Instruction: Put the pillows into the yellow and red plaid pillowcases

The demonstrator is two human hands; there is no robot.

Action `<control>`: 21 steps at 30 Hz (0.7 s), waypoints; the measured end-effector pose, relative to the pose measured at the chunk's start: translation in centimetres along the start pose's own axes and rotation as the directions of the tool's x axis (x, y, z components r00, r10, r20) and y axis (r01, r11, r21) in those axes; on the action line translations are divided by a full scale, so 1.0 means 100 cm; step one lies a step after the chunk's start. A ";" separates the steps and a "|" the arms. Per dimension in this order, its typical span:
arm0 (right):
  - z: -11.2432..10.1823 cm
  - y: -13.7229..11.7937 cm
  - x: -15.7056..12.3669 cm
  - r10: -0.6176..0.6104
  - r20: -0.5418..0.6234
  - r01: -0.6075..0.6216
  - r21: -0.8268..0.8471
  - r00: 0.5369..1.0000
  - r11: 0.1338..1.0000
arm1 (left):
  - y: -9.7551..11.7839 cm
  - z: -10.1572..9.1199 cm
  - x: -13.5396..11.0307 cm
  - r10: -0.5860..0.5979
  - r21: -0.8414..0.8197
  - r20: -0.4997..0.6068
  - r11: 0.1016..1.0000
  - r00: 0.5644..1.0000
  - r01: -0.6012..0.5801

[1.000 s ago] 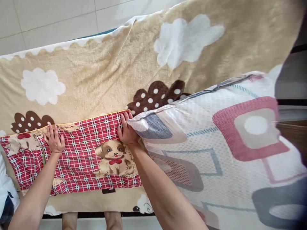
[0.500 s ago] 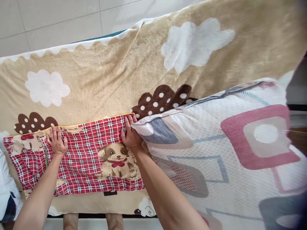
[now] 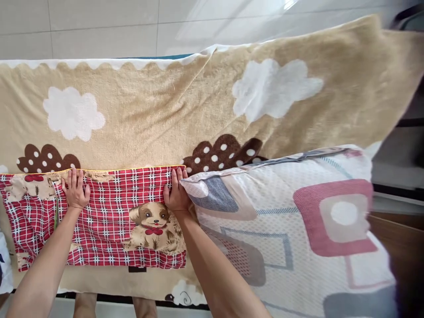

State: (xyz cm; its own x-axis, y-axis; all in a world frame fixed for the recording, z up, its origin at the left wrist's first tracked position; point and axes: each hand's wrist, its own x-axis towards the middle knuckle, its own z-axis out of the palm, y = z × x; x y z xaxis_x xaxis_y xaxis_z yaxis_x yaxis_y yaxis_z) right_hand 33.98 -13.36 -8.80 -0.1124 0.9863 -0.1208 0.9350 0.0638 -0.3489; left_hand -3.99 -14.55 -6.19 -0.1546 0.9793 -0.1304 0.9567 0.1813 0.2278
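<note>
A red plaid cloth (image 3: 109, 212) printed with tan puppies lies spread over a beige fleece blanket (image 3: 149, 110); yellow piping runs along its far edge. My left hand (image 3: 76, 192) rests flat on the cloth's left part, fingertips at the piping. Near the cloth's far right corner, my right hand (image 3: 177, 192) lies flat with fingers stretched out. Its outer side touches the tip of a white pillow (image 3: 274, 229) with pink and grey-blue shapes. The pillow covers what lies beneath it on the right.
White clouds and brown dotted shapes decorate the blanket. Beyond its far edge is a pale tiled floor (image 3: 102, 39). A white bundle (image 3: 5, 265) sits at the left edge, and a dark brown wooden surface (image 3: 406, 247) shows at the right. Bare legs (image 3: 85, 304) stand at the near edge.
The view has turned and shifted slightly, so the blanket's far edge looks more level. Both hands stay flat at the same places on the plaid cloth.
</note>
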 end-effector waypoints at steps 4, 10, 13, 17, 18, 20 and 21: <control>0.001 0.001 0.002 0.017 0.011 -0.017 0.005 1.000 1.000 | 0.000 0.000 0.001 0.034 0.029 -0.013 0.999 0.999 -0.034; 0.006 0.004 0.005 0.036 0.004 -0.036 0.020 0.999 0.999 | 0.000 0.001 0.005 0.043 0.059 0.007 0.997 0.999 -0.043; 0.007 0.003 0.006 0.022 -0.019 -0.021 0.020 1.000 1.000 | 0.001 0.001 0.004 0.038 0.059 0.011 0.998 0.999 -0.039; 0.008 0.002 0.008 0.022 -0.029 -0.022 0.011 0.999 1.000 | 0.001 0.002 0.002 0.031 0.057 0.039 0.998 0.999 -0.033; 0.008 0.003 0.009 0.022 -0.027 -0.022 0.005 0.999 1.000 | 0.001 0.002 0.002 0.032 0.056 0.040 0.998 0.999 -0.034; 0.008 0.004 0.010 0.008 -0.039 -0.008 -0.004 0.999 1.000 | 0.000 0.003 0.001 0.039 0.061 0.027 0.997 0.999 -0.041; 0.009 0.005 0.010 -0.006 -0.053 0.006 -0.007 0.999 1.000 | 0.000 0.004 0.001 0.047 0.068 0.018 0.997 0.999 -0.048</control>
State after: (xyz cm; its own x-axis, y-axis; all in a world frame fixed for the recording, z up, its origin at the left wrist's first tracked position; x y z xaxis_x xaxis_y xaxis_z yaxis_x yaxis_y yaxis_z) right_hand 33.99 -12.45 -9.93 -0.1005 0.9925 -0.0695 0.9368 0.0709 -0.3426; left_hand -3.88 -14.51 -6.60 -0.1047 0.9850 -0.1370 0.9775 0.1273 0.1681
